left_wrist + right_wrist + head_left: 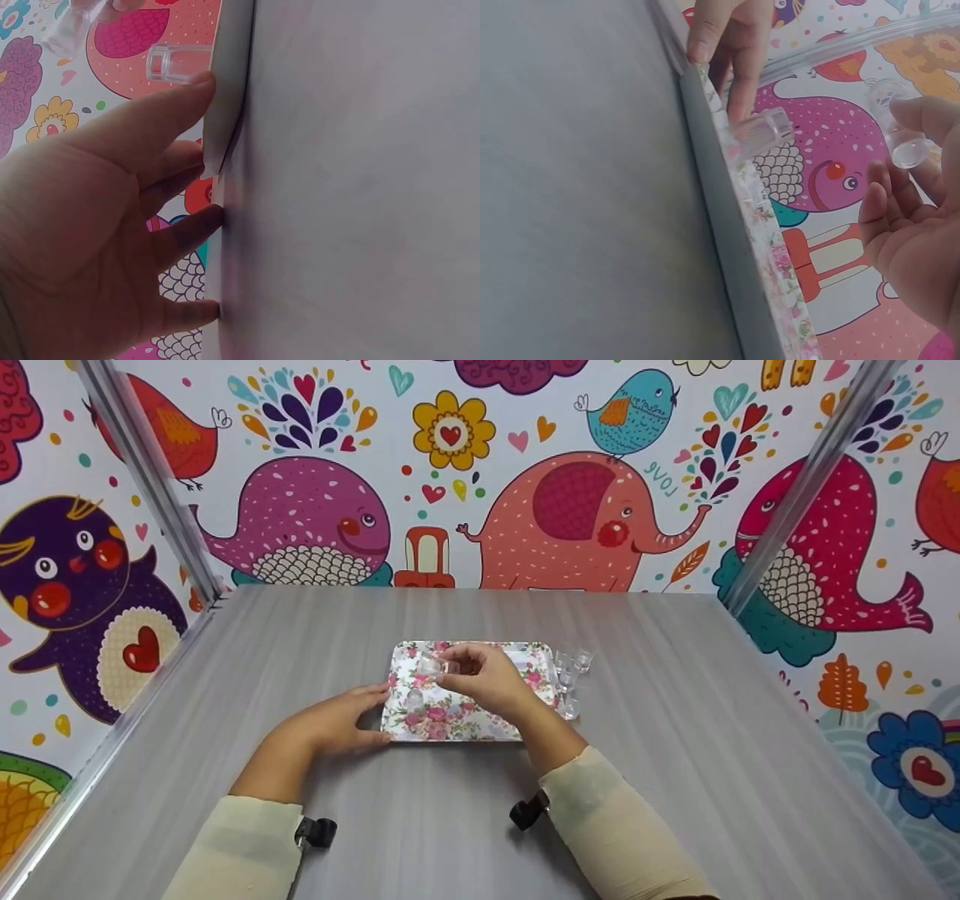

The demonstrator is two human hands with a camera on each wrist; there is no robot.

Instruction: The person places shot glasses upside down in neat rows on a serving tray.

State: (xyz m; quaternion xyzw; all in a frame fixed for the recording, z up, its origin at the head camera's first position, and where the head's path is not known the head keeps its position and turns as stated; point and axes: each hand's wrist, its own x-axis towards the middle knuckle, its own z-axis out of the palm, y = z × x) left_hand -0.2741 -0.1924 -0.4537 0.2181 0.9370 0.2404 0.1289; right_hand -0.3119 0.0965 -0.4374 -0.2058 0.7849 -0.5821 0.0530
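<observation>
A rectangular tray (480,726) with a pink floral print lies on the grey table. My left hand (341,724) rests at its left side, thumb and fingers fairly straight, with the thumb touching the tray near its front corner. Between thumb and fingers, my right hand (487,681) pinches a small clear shot glass (900,127). That glass is tilted on its side and held above the tray. Another clear shot glass (763,133) stands on the tray's left part, close to the left hand.
Several more clear glasses (568,682) are grouped on the table (660,780) just beyond the tray's right edge. Walls with cartoon animals (570,525) and metal corner posts (780,532) enclose the table at the back and sides.
</observation>
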